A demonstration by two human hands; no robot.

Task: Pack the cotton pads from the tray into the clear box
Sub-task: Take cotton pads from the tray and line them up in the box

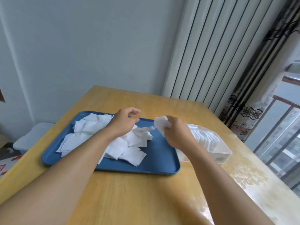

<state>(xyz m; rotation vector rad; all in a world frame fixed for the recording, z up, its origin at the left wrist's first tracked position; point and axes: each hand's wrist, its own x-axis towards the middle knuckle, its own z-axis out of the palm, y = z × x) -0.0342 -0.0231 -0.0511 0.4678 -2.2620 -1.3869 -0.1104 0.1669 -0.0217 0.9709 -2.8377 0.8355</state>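
The only printing in view is a small barcode-like label [219,158] on the near end wall of the clear box [224,151], too small to read; a short dark mark sits on one cotton pad in the loose heap, also unreadable.

The blue tray [160,161] lies on the wooden bench [129,192], toward its far left part, with the clear box touching or just beside the tray's right edge. The loose cotton pads [123,146] are scattered over the tray's left and middle, some overlapping, leaving the tray's near right corner bare. Inside the clear box a row of packed pads [206,138] stands on edge, filling the far and middle part of the box.

The right hand [176,132] hovers over the tray's right edge, between the heap and the box. Its fingers are curled round a small stack of held pads [160,123], which juts out toward the left above the tray's far right area. These pads are clear of the heap and not yet over the box.

The left hand [125,122] hangs above the middle of the tray, over the heap, its fingers [134,111] loosely curled and holding nothing that can be seen. Its forearm crosses the tray's near left edge and hides part of the heap.
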